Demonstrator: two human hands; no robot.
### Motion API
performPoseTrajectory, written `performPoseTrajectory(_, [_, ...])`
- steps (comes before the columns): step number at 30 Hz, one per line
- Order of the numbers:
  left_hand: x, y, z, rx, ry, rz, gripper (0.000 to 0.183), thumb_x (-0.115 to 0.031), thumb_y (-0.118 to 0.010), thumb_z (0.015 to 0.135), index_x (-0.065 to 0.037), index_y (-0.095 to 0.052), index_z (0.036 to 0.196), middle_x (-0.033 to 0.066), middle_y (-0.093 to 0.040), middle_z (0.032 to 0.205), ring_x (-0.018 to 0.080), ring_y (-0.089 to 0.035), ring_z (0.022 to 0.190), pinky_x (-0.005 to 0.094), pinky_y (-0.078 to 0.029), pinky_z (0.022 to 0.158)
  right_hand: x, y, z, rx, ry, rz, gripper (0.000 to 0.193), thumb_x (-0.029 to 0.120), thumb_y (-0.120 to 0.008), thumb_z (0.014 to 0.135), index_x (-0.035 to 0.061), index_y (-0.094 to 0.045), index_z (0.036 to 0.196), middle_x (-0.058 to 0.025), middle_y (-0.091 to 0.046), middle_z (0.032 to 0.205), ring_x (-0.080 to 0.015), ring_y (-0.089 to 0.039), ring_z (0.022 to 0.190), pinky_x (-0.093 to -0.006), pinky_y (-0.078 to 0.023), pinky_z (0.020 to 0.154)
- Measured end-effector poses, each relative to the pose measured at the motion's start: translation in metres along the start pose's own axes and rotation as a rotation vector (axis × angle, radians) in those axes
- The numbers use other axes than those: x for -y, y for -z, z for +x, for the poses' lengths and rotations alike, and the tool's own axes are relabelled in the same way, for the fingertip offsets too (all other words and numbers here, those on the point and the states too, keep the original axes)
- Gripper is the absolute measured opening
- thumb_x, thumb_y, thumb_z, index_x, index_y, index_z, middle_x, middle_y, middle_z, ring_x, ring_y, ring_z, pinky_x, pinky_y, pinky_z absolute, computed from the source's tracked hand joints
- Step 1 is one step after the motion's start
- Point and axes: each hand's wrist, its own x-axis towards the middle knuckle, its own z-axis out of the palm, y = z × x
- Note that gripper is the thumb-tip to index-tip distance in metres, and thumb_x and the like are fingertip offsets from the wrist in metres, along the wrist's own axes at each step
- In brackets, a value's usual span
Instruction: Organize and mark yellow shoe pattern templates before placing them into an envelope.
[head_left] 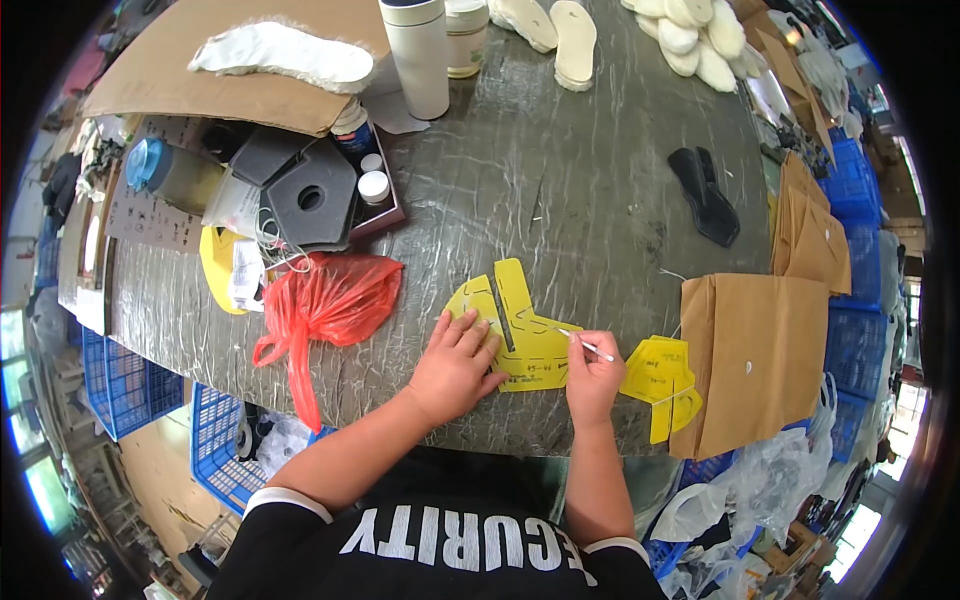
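Note:
A flat yellow pattern template (535,373) with dark dashed lines and a long dark slot lies near the front edge of the table. My left hand (455,367) rests flat on its left part, fingers spread. In my right hand (595,376) is a thin white pen (597,346), pinched between thumb and fingers. The pen's tip points left and meets the template's upper right edge; whether it touches cannot be made out. Just right of that hand lies a second yellow template (657,372), with a smaller yellow piece at its lower end.
Folded brown paper (755,360) covers the right edge, below a black cut piece (705,195). Left stand a red plastic bag (335,300) and a box with black hexagonal blocks (310,195). A white tumbler (418,60), fleece insole (285,57) and pale insoles (574,45) lie farther back.

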Motion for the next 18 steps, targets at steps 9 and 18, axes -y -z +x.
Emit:
performPoseTrajectory(9, [-0.006, -0.004, 0.002, 0.026, 0.034, 0.049, 0.051, -0.035, -0.071, 0.071, -0.003, -0.062, 0.110, 0.0159, -0.053, 0.119, 0.0365, -0.041, 0.122, 0.0543, -0.026, 0.106, 0.012, -0.013, 0.003, 0.027, 0.010, -0.012, 0.005, -0.002, -0.061, 0.084, -0.0010, -0.057, 0.080, -0.0075, -0.064, 0.077, -0.0090, -0.056, 0.068, -0.0235, -0.046, 0.064])
performPoseTrajectory(18, [-0.006, -0.002, 0.001, 0.070, 0.042, 0.040, 0.053, -0.038, -0.065, 0.077, 0.000, -0.060, 0.114, 0.0169, -0.051, 0.122, 0.0369, -0.038, 0.125, 0.0536, -0.022, 0.108, 0.012, -0.018, 0.005, 0.044, 0.031, -0.120, 0.006, 0.001, -0.063, 0.082, 0.0010, -0.057, 0.080, -0.0083, -0.063, 0.074, -0.0131, -0.058, 0.064, -0.0256, -0.046, 0.060])
